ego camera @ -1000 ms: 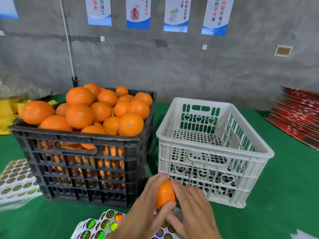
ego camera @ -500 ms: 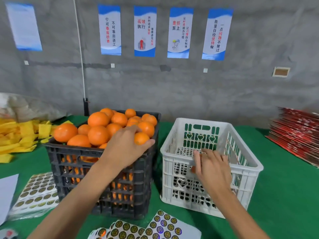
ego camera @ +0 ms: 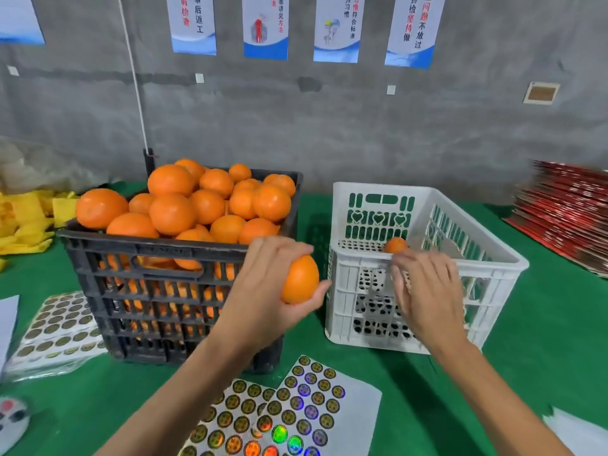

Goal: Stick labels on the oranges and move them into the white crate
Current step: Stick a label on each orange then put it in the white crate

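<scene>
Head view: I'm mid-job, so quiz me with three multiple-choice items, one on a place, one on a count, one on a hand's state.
1. Where does the black crate stand relative to the white crate?
A. Left of it
B. Right of it
C. Stacked on top of it

2. How many oranges show inside the white crate?
A. None
B. One
C. Five

3. What is the left hand doing?
A. Resting flat on the table
B. Peeling a label
C. Gripping an orange

Answers:
1 A: the black crate, heaped with fruit, stands left of the white one.
2 B: a single small orange lies on the crate's floor.
3 C: its fingers curl round the held orange; the right hand holds nothing, fingers spread by the white crate's front rim.
</scene>
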